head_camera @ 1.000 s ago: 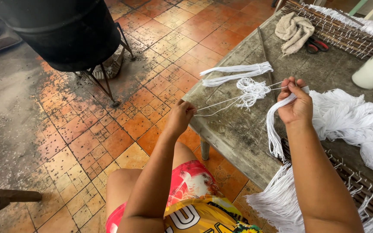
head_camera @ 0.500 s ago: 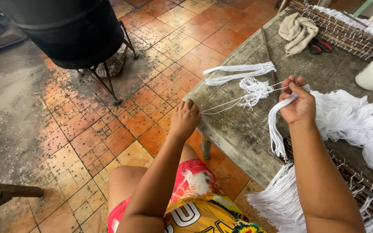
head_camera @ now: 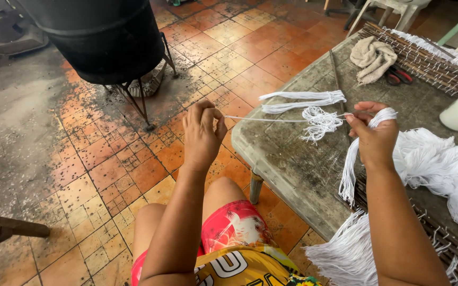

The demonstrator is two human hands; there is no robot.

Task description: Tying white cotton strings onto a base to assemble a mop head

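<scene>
White cord strand [head_camera: 271, 119] runs taut between our hands just off the near left edge of the grey worktop [head_camera: 292, 159]. Our left hand [head_camera: 201, 132] has its grip pinched on the strand's end; our right hand [head_camera: 375, 139] is clenched around a looped bundle of cords [head_camera: 353, 159]. We judge a strand is being drawn out; next needs steady tension beside the loose tangle [head_camera: 320, 122]
</scene>
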